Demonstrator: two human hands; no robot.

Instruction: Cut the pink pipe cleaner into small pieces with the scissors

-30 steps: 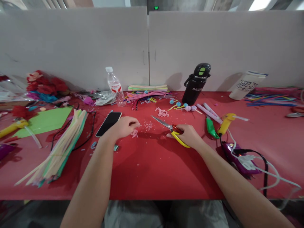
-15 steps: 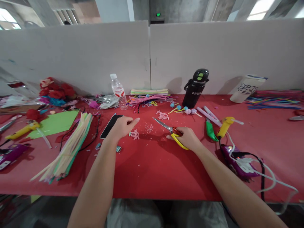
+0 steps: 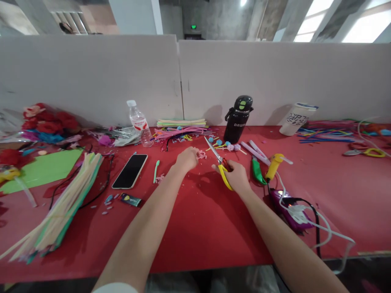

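My left hand (image 3: 187, 158) reaches to a small pile of short pink cut pieces (image 3: 201, 154). Its fingers are drawn together at the pile's left edge, and what lies between them is hidden. In my right hand (image 3: 238, 177) is a pair of scissors (image 3: 225, 179) with yellow and red handles, its blades pointing up and to the left. A second pink heap (image 3: 160, 178) lies beside my left forearm, next to a short green stick (image 3: 155, 171) with a thicker end. Several small pompom-like balls on stems (image 3: 229, 146) lie beyond the scissors.
Left of my forearm are a phone (image 3: 130, 171), a small dark tube (image 3: 130, 200) and a bundle of pipe cleaners (image 3: 65, 203). A water bottle (image 3: 140, 124) and a black flask (image 3: 238, 120) stand behind. A yellow glue gun (image 3: 274, 166) and purple corded box (image 3: 290, 209) are at right.
My left hand has moved right and forward, from beside the phone to the pink pile. My right hand still holds the scissors. The view has shifted to the right.
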